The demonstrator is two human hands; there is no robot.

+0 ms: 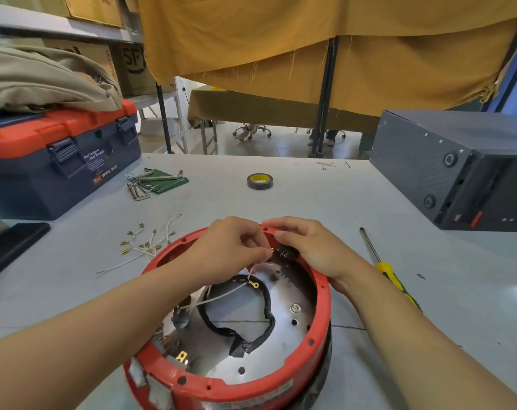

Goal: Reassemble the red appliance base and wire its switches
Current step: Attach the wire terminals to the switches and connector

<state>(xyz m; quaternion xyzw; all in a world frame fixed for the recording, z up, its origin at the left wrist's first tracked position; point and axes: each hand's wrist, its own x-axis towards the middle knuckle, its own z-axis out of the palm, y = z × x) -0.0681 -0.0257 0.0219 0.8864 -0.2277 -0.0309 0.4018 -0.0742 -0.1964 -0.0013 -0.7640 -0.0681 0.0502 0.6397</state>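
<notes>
Grey table (325, 208) — red base (322, 294), toolbox (59, 173), tape roll (260, 181), screwdriver (384, 267), loose wires (145, 247).

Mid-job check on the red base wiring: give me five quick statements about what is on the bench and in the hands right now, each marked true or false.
1. The left hand pinches a white wire's brass terminal next to the black switch. True.
2. The right hand holds the yellow-handled screwdriver. False: it lies on the table, right of the red base; the hand grips the base rim.
3. The tape roll sits inside the base. False: it is on the table beyond it.
4. Spare wires lie left of the base. True.
5. The toolbox stands open. False: its lid is down.
</notes>
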